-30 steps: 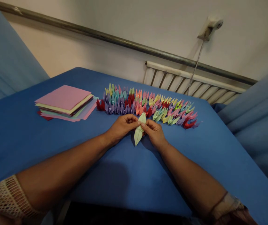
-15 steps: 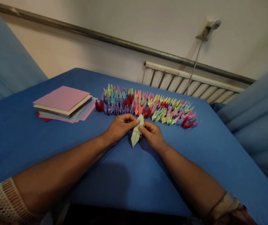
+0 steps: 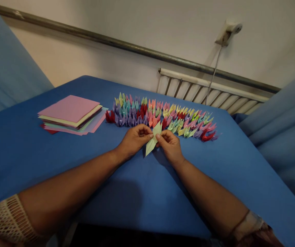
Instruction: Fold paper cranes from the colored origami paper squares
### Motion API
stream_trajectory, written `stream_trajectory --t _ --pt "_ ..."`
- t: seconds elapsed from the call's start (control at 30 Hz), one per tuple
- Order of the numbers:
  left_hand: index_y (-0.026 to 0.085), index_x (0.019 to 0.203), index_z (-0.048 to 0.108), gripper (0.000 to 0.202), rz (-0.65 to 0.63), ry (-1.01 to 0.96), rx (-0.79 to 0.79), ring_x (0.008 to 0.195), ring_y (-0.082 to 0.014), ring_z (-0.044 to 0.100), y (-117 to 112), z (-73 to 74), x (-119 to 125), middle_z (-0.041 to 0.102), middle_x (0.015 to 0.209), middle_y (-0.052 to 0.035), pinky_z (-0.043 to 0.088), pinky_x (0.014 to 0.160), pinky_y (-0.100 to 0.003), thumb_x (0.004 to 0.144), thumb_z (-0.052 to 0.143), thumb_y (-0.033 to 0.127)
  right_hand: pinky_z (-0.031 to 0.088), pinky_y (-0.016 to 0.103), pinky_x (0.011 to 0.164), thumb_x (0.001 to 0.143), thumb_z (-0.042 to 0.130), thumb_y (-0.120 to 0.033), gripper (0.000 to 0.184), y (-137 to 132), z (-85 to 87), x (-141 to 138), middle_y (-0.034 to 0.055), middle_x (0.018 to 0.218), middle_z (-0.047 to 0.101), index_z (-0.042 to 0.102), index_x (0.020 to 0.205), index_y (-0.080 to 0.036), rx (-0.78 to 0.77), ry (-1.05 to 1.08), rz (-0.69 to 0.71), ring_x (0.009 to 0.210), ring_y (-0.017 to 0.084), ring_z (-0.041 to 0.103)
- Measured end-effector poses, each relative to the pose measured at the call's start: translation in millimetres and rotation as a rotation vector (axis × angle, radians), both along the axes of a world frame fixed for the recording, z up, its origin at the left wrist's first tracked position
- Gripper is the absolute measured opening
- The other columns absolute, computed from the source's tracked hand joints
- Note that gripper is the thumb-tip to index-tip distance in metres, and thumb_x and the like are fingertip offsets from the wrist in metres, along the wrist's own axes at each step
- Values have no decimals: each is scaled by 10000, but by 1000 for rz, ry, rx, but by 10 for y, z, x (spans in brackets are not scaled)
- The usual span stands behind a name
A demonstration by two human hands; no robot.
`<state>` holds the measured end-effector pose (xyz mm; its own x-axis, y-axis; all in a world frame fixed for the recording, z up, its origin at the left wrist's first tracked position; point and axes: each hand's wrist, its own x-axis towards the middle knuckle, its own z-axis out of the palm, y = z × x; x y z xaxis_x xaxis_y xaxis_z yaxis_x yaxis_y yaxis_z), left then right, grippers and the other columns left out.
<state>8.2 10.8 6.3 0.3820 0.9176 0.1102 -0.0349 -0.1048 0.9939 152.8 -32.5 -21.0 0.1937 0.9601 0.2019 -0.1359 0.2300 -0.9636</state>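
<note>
A pale green piece of folded paper (image 3: 151, 145), long and pointed at both ends, is held just above the blue cloth between both hands. My left hand (image 3: 136, 138) pinches its left edge between thumb and fingers. On the right edge, my right hand (image 3: 171, 144) is closed with the thumb pressed on the paper's face. The fingertips behind the paper are partly hidden. Just beyond my hands stand rows of small folded paper cranes (image 3: 130, 120) in many colours.
To the left lies an uneven stack of coloured paper squares (image 3: 70, 108), pink on top. A blue cloth (image 3: 59, 157) covers the table. Behind it are a metal rail (image 3: 126, 48), a radiator (image 3: 188, 85) and a wall socket with a cord (image 3: 226, 33). Blue curtains (image 3: 286, 127) hang at both sides.
The green paper has turned slightly and looks wider, its lower tip now a little higher and further left. Both hands keep their pinch with small finger shifts.
</note>
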Motion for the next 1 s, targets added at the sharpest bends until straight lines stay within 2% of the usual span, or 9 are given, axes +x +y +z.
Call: stream_trajectory --t 0.1,0.23,0.33,0.43,0.53,0.63,0.77,0.9,1.0 --pt "155 784 658 179 -26 12 -8 688 -118 598 -17 9 -1 649 752 6 476 695 -254 698 731 293 453 262 580 792 698 -410 215 -27 -25 -1 -39 668 587 584 780 -228 67 -94 -35 569 115 535" --pt "166 867 708 186 -44 57 11 716 -132 612 -56 67 -16 688 806 -10 480 695 -253 737 681 296 460 301 692 869 605 -340 103 -74 -22 20 0 783 625 636 880 -242 145 -319 -105 695 157 569" --pt "169 869 727 187 -53 110 17 686 -126 592 -64 111 -32 683 778 -9 456 649 -239 751 668 301 446 327 768 891 559 -286 105 -107 25 26 21 821 622 659 887 -252 228 -471 -144 781 185 576" --pt "157 815 719 198 -30 101 -19 661 -119 575 -47 110 -34 670 748 -7 439 621 -232 706 730 322 445 339 794 897 538 -251 127 -120 65 20 34 859 616 664 903 -257 277 -531 -125 821 192 571" --pt "146 772 711 220 36 47 -112 622 -113 556 -18 78 -28 653 710 -7 430 593 -232 682 757 341 460 326 779 877 569 -263 95 -97 46 15 34 905 611 658 912 -256 256 -489 -133 843 185 571" --pt "145 786 707 240 54 -25 -218 614 -116 560 -2 57 -26 655 717 -13 438 589 -239 679 763 353 475 306 756 826 648 -309 107 -47 -30 12 13 885 618 620 906 -243 171 -350 -156 798 161 578" --pt "145 862 680 282 15 -45 -270 612 -114 580 -25 53 -19 657 719 -8 448 595 -238 662 780 316 484 279 675 779 696 -361 204 6 -109 -4 -27 753 606 554 844 -230 56 -127 -48 675 129 569" --pt "171 957 587 342 39 -31 -206 560 -104 568 -40 42 -6 626 653 33 431 567 -227 673 757 255 454 258 589 732 735 -350 249 22 -81 -25 -57 666 569 522 790 -234 32 10 -45 573 108 520" --pt "185 920 574 262 37 16 -42 559 -90 541 -19 48 -16 600 642 51 411 566 -214 707 718 239 435 248 570 722 740 -321 252 30 -46 -22 -71 646 555 510 780 -237 48 75 -43 552 100 505"
